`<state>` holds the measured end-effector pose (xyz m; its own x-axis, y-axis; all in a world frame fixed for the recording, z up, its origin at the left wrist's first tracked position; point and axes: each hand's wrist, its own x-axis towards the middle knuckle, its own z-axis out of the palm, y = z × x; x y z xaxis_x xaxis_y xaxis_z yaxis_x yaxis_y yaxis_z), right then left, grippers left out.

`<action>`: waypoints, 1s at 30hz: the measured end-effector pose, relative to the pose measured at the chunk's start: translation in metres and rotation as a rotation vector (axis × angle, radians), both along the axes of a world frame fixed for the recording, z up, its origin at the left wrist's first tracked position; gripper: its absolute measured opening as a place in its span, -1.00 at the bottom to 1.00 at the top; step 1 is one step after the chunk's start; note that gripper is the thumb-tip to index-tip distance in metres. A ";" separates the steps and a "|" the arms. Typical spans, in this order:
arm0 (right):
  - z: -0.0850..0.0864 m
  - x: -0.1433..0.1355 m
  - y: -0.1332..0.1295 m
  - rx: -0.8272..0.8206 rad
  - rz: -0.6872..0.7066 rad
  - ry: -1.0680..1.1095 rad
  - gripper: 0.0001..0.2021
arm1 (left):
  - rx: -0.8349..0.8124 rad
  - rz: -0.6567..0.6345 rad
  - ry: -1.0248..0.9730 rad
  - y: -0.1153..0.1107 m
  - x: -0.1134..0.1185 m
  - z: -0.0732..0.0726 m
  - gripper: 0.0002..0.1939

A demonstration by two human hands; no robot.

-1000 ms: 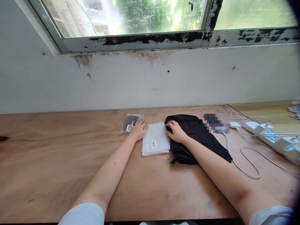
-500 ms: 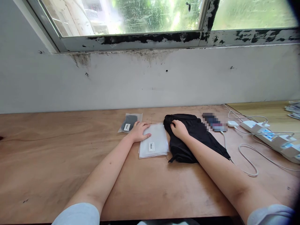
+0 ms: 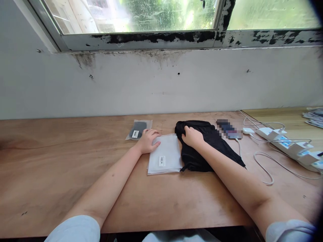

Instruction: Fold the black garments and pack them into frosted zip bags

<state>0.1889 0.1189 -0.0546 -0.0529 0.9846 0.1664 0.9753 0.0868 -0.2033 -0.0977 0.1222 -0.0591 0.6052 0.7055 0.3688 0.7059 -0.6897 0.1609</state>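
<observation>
Some flat, frosted plastic bags [image 3: 168,153] lie stacked at the middle of the table, the top one with a white barcode label. My left hand [image 3: 147,141] rests on their upper left corner, fingers apart. Just behind it is a small clear bag [image 3: 137,129] with something dark inside and a barcode label. To the right a black cloth item [image 3: 209,134] lies bunched. My right hand [image 3: 193,137] is on its upper left part, fingers curled round the fabric.
A wooden table [image 3: 63,174] runs along a white wall under a window. At the right are a blurred phone [image 3: 229,130] on a charging cable, a white power strip [image 3: 290,144] with plugs, and looping cables. More bundled cables [image 3: 314,117] sit at the far right.
The stack of frosted bags has shifted slightly towards me and turned a little under my left hand. My right hand stays on the black cloth. The whole view has moved slightly.
</observation>
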 end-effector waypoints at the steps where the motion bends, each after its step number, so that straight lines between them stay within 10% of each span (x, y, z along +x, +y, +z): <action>1: 0.004 -0.001 -0.002 -0.075 0.007 -0.015 -0.69 | -0.017 -0.029 -0.025 -0.004 0.004 0.003 -0.65; 7: 0.027 0.007 0.001 -0.161 0.112 0.071 -0.69 | -0.355 -0.192 -0.170 -0.043 0.054 0.014 -0.74; 14: 0.062 -0.001 -0.016 -0.202 0.207 0.746 -0.79 | -1.106 -0.130 -0.755 -0.073 0.098 0.022 -0.24; 19: 0.063 -0.021 -0.025 -0.303 0.309 1.217 -0.71 | -1.006 0.011 -0.682 -0.083 0.093 0.052 -0.33; 25: 0.042 0.021 0.008 0.027 0.180 0.341 -0.69 | -0.691 0.260 0.018 -0.077 0.051 0.095 -0.12; 30: 0.027 0.066 0.030 -0.230 0.202 0.021 -0.32 | -0.636 0.145 0.550 -0.079 0.044 0.096 -0.50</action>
<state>0.2547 0.1492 -0.0277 -0.2502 0.9665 -0.0570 0.9384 0.2276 -0.2600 -0.0538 0.0429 0.0370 0.4698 0.7632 -0.4437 0.8715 -0.4810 0.0954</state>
